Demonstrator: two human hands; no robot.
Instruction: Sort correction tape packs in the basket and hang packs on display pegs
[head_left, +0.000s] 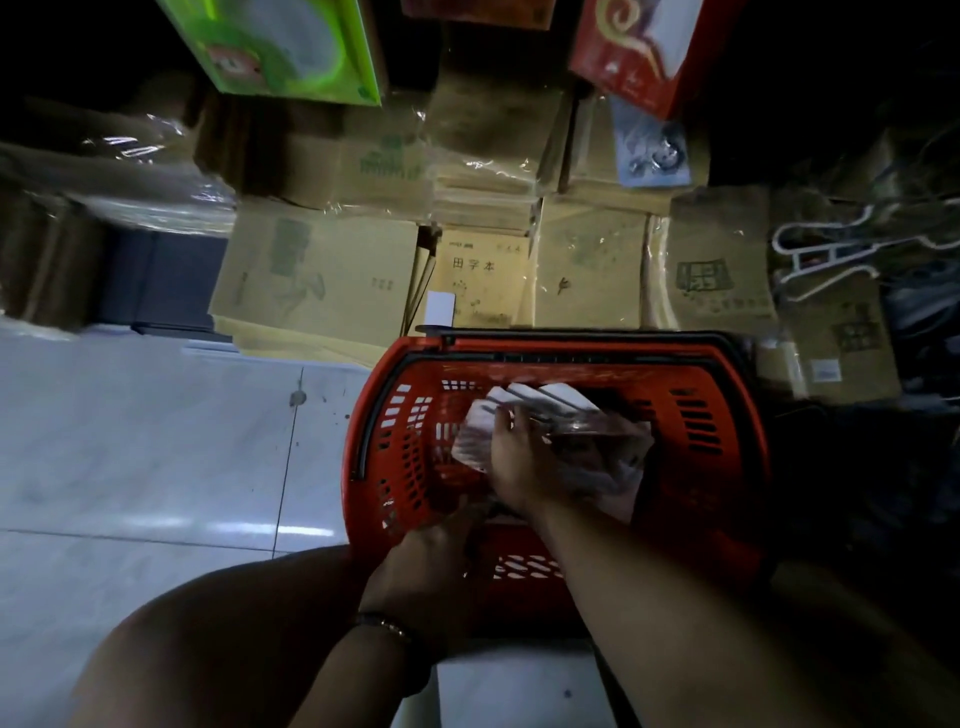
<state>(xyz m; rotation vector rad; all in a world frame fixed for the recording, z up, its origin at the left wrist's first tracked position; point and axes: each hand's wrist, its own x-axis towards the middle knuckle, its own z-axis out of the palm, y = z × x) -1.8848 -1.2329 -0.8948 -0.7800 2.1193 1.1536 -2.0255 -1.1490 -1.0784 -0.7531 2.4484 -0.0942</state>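
"Fingers (511, 422) of your right hand (519, 462): curled over 1 fanned bunch of correction tape packs (550, 397), gripping it inside the red basket (597, 342), near its far wall. And your left?"

"Left hand (434, 556): low at the basket's near wall, blurred and dim — whether your fingers there hold a pack or only steady the basket, I cannot tell. A dark band (387, 621) sits on that wrist."

"Remaining stock: clear plastic wrapping (618, 467) lies under and to the right of your right hand, with what look like more packs inside it. Every pack that shows is in the basket, which stands, its black handles (364, 436) folded down, on the pale tiled floor (156, 441) against wrapped stacks of exercise books (322, 275). And your progress?"

"Progress, as a judgement: early, in the sorting step. You have 1 bunch in hand and the rest ungrouped. Of the 2 parts of your task, the hanging looks unstarted — no display peg shows, and no pack hangs anywhere in view. Left for you: finish grouping, lift a bunch out, carry it to the pegs, thread each pack on."
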